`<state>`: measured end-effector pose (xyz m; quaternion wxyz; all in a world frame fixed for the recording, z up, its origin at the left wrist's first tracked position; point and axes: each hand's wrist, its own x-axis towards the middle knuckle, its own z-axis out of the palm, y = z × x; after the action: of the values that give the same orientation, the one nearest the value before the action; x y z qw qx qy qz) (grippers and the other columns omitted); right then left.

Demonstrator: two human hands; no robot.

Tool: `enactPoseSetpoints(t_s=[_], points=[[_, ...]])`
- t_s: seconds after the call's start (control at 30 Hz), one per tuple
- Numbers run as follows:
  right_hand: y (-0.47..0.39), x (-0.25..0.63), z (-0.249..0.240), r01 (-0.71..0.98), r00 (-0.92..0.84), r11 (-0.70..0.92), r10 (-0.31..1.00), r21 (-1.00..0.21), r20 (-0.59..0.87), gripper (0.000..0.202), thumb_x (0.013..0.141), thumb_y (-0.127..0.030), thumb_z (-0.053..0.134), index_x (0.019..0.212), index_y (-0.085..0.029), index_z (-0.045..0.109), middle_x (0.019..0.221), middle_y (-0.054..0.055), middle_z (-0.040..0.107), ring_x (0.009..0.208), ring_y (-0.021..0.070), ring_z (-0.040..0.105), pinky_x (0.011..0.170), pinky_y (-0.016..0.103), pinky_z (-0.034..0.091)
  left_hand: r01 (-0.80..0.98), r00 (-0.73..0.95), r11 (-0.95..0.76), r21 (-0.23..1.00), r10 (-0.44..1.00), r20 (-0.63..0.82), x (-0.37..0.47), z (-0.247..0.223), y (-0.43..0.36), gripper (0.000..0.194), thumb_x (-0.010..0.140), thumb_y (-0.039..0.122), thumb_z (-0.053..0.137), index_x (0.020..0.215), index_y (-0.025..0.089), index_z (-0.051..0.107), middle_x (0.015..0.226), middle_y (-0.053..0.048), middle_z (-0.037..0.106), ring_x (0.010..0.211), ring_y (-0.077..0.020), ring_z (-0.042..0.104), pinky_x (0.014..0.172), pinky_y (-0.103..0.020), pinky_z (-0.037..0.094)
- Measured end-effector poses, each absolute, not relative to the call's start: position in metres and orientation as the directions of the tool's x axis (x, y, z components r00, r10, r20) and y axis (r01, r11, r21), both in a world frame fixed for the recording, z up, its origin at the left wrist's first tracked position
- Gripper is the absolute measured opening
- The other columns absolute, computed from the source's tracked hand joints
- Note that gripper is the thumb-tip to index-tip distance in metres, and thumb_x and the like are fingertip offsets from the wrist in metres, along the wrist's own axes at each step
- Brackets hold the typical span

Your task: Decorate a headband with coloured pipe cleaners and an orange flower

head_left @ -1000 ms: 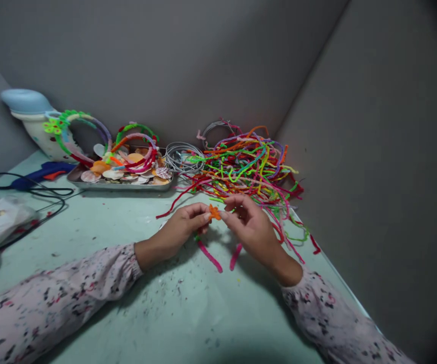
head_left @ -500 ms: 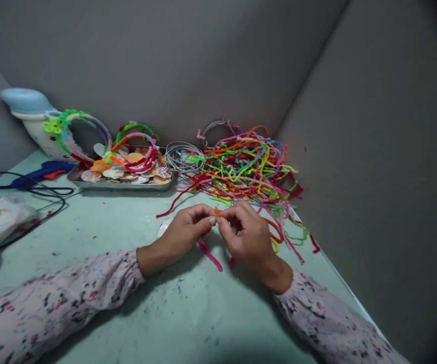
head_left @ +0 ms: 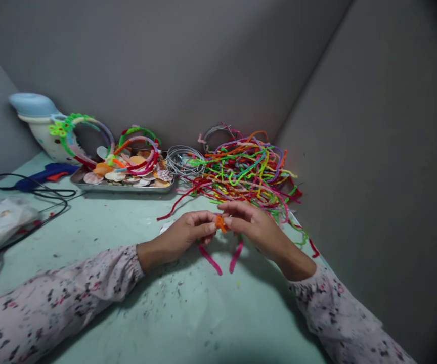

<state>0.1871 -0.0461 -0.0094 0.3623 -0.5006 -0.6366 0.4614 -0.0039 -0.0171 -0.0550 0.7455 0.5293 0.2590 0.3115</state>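
Observation:
Between my hands is a small orange pipe-cleaner shape point(head_left: 221, 223), bent into short loops. My left hand point(head_left: 191, 230) pinches its left side between thumb and fingers. At its right side, the thumb and fingertips of my right hand point(head_left: 254, 225) close on it, with that hand's fingers longer and straighter than the left's. Below the hands, two fuzzy pink ends point(head_left: 211, 260) slant toward each other on the table; their upper parts are hidden behind my hands. A tangled pile of coloured pipe cleaners point(head_left: 245, 167) lies just beyond.
A metal tray point(head_left: 127, 188) holds shells, with wrapped headbands point(head_left: 104, 132) resting on it. Bare wire hoops point(head_left: 184, 159) lie beside it. At left are a blue glue gun point(head_left: 46, 174), black cable point(head_left: 61, 205), plastic bag point(head_left: 9, 217) and a white container with blue top point(head_left: 34, 105).
My right hand has shifted slightly right and its fingers have straightened. More of the orange shape shows, and the right pink end has come into fuller view.

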Motion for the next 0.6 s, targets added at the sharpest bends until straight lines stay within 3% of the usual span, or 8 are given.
enactPoseSetpoints(t_s=[0.13, 0.4, 0.5, 0.6], points=[[-0.044, 0.187, -0.017, 0.232, -0.362, 0.030, 0.930, -0.972, -0.057, 0.023, 0.077, -0.029, 0.065, 0.096, -0.017, 0.062, 0.085, 0.002, 0.065, 0.073, 0.0125, 0.058, 0.065, 0.026, 0.044, -0.175, 0.725, 0.328, 0.928, 0.680, -0.104, -0.005, -0.058, -0.016, 0.017, 0.079, 0.029, 0.068, 0.082, 0.014, 0.060, 0.069, 0.002, 0.049, 0.057, -0.0079, 0.042, 0.055, -0.021, 0.033], [-0.050, 0.182, -0.018, 0.256, -0.384, 0.089, 0.923, -0.963, -0.017, 0.014, 0.078, -0.028, 0.064, 0.084, -0.016, 0.060, 0.069, -0.003, 0.058, 0.059, 0.0087, 0.050, 0.053, 0.021, 0.036, -0.241, 0.743, 0.438, 0.866, 0.657, -0.126, -0.003, -0.056, -0.020, 0.015, 0.081, 0.028, 0.066, 0.087, 0.014, 0.062, 0.075, 0.000, 0.053, 0.055, -0.0054, 0.043, 0.053, -0.020, 0.033], [-0.050, 0.179, -0.021, 0.184, -0.342, 0.024, 0.939, -0.983, -0.041, 0.014, 0.078, -0.029, 0.064, 0.083, -0.016, 0.059, 0.066, -0.003, 0.059, 0.058, 0.0090, 0.051, 0.054, 0.022, 0.039, -0.269, 0.697, 0.389, 0.881, 0.710, -0.101, -0.003, -0.054, -0.020, 0.016, 0.081, 0.028, 0.065, 0.089, 0.016, 0.060, 0.074, 0.001, 0.053, 0.054, -0.0052, 0.044, 0.052, -0.019, 0.033], [-0.048, 0.175, -0.027, 0.042, -0.299, -0.092, 0.949, -0.995, -0.100, 0.017, 0.078, -0.031, 0.065, 0.084, -0.015, 0.060, 0.065, -0.002, 0.060, 0.055, 0.0085, 0.052, 0.054, 0.022, 0.041, -0.268, 0.610, 0.210, 0.940, 0.792, -0.003, -0.003, -0.054, -0.019, 0.020, 0.081, 0.027, 0.065, 0.097, 0.017, 0.057, 0.078, 0.001, 0.057, 0.060, -0.0075, 0.049, 0.056, -0.020, 0.038]])
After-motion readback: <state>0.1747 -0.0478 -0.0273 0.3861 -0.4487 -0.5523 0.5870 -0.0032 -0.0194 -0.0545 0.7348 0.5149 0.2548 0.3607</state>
